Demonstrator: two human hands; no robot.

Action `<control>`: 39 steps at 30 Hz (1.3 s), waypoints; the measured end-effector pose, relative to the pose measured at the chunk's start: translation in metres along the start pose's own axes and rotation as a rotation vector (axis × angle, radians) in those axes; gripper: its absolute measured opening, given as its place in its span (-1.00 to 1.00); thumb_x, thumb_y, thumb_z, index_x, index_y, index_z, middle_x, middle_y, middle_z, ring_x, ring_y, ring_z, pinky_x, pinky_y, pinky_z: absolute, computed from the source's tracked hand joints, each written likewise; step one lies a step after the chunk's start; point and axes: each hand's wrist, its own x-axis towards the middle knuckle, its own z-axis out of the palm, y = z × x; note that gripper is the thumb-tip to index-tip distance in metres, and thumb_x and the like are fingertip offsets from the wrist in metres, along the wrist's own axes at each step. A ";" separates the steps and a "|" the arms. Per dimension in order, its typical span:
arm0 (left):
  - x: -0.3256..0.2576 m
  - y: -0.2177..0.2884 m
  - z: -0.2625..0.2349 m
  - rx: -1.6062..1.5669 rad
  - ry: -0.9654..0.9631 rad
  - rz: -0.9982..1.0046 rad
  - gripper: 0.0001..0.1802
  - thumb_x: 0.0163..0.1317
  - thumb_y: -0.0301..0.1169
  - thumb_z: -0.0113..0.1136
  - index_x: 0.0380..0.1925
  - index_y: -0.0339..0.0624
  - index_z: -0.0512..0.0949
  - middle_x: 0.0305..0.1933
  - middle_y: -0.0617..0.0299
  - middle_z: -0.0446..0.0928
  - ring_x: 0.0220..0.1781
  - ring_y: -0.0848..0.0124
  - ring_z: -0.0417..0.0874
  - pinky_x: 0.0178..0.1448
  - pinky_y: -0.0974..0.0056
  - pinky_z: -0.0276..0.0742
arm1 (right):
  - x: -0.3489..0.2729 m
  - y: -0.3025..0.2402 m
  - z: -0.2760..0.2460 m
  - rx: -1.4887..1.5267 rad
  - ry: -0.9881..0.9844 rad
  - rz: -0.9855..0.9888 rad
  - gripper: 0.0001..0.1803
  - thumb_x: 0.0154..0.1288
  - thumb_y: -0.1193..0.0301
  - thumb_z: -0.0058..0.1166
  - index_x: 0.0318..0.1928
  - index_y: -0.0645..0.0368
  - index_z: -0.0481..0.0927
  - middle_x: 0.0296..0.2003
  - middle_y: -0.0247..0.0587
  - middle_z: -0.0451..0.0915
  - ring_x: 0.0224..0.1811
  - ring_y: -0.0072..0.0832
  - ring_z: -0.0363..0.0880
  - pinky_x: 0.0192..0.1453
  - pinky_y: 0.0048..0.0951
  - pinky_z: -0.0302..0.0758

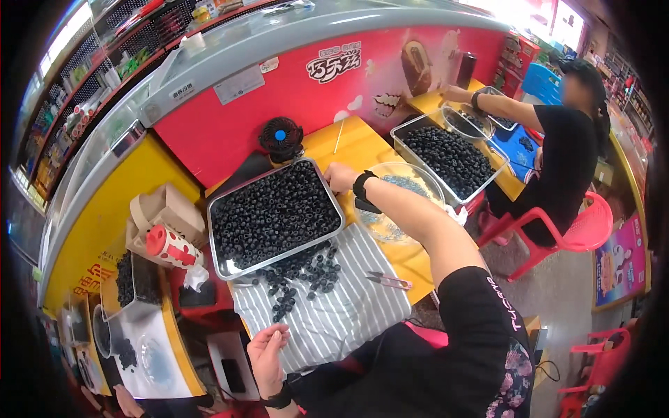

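A metal tray (341,224) heaped with small black ring-shaped parts (268,216) stands in front of me. More loose black parts (313,273) spill beside its near edge onto a striped grey-and-white cloth (348,317). My left hand (267,352) is over the cloth's near left edge, just nearer to me than the loose parts. Its thumb and fingers are drawn together; anything between them is too small to make out. Reaching far, my right hand (340,178) is closed at the tray's far right corner, its fingertips partly hidden. Thread snips (390,280) with a pink handle lie on the cloth.
A clear bowl (440,191) with small bits stands under my right forearm. A black fan (281,138) is behind the tray. Another full tray (446,157) sits at far right, near a seated co-worker (557,139). At left are a cardboard box (171,209) and a red-and-white roll (171,245).
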 end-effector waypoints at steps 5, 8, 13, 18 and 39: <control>0.000 -0.002 0.003 -0.003 -0.005 0.021 -0.77 0.29 -0.50 0.10 -0.11 -0.40 0.57 -0.17 0.07 0.64 -0.20 0.42 0.64 -0.10 0.39 0.48 | -0.003 -0.008 -0.002 -0.200 0.054 -0.084 -0.84 -0.03 0.56 0.06 -0.40 0.22 0.67 -0.44 0.00 0.64 -0.39 -0.22 0.69 -0.34 -0.30 0.62; 0.000 -0.002 0.001 0.005 -0.019 0.041 -0.77 0.29 -0.49 0.10 -0.11 -0.39 0.57 -0.15 0.07 0.65 -0.20 0.43 0.64 -0.09 0.40 0.48 | -0.003 -0.001 -0.005 -0.221 0.032 -0.090 -0.84 -0.07 0.57 0.07 -0.41 0.24 0.67 -0.48 0.01 0.63 -0.40 -0.21 0.69 -0.32 -0.28 0.59; -0.005 0.001 -0.006 0.001 -0.015 0.017 -0.76 0.30 -0.48 0.11 -0.09 -0.37 0.58 -0.13 0.15 0.65 -0.16 0.51 0.61 -0.06 0.41 0.46 | 0.003 0.009 -0.005 -0.050 0.016 -0.030 -0.84 -0.10 0.59 0.09 -0.43 0.27 0.68 -0.57 -0.01 0.62 -0.56 -0.30 0.65 -0.43 -0.37 0.58; -0.009 0.003 -0.009 -0.013 0.016 0.017 -0.77 0.30 -0.48 0.10 -0.11 -0.37 0.58 -0.13 0.14 0.65 -0.17 0.51 0.60 -0.06 0.41 0.45 | -0.003 0.000 -0.010 0.018 0.059 -0.016 -0.88 -0.16 0.57 0.16 -0.49 0.28 0.67 -0.63 -0.14 0.59 -0.62 -0.40 0.60 -0.50 -0.42 0.53; -0.006 0.002 -0.010 -0.020 0.010 0.037 -0.77 0.29 -0.48 0.12 -0.10 -0.36 0.58 -0.13 0.14 0.65 -0.17 0.48 0.61 -0.06 0.41 0.46 | 0.000 0.017 -0.034 -0.450 0.223 -0.125 -0.86 -0.11 0.49 0.20 -0.43 0.22 0.65 -0.55 -0.05 0.62 -0.46 -0.23 0.65 -0.28 -0.30 0.56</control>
